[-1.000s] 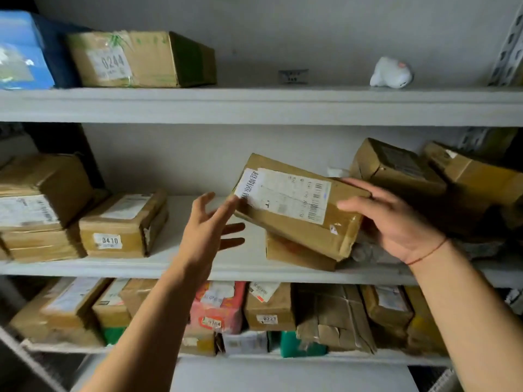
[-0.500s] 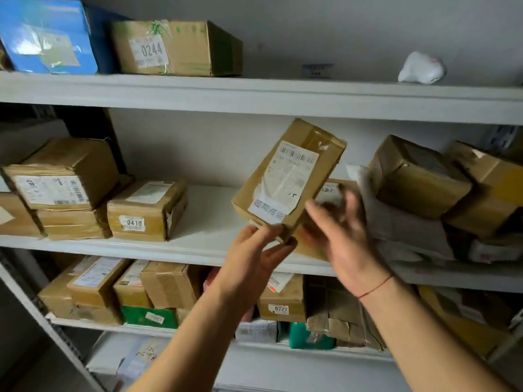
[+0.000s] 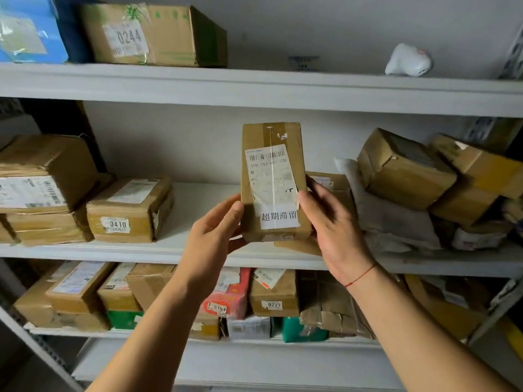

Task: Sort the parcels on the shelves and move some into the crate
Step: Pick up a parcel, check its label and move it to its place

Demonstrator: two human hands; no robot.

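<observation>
I have the parcel (image 3: 273, 179) upright in front of the middle shelf (image 3: 198, 251), label facing me, its lower half pinched between both hands: my left hand (image 3: 216, 230) wraps the lower left edge with the thumb on the front face, and my right hand (image 3: 332, 224) clasps the lower right edge with the thumb against the label (both grips closed around the parcel, then). The parcel's top edge stands below the underside of the upper shelf (image 3: 254, 89), with bare wall showing around it. To its left the middle shelf is open board as far as the box marked 0410 (image 3: 128, 210), which sits just beside a stack of boxes (image 3: 42, 188) at the far left. To the right it is crowded: a flat brown box (image 3: 331, 188) lies directly behind my right hand, then a grey soft bag (image 3: 387, 213) and a tilted pile of cartons (image 3: 435, 171) leaning on it. Above sit the box marked 0244 (image 3: 152, 35) and a small white object (image 3: 409, 63). The lower shelf (image 3: 254, 342) is packed edge to edge, the box marked 0227 (image 3: 274, 295) among its parcels.
</observation>
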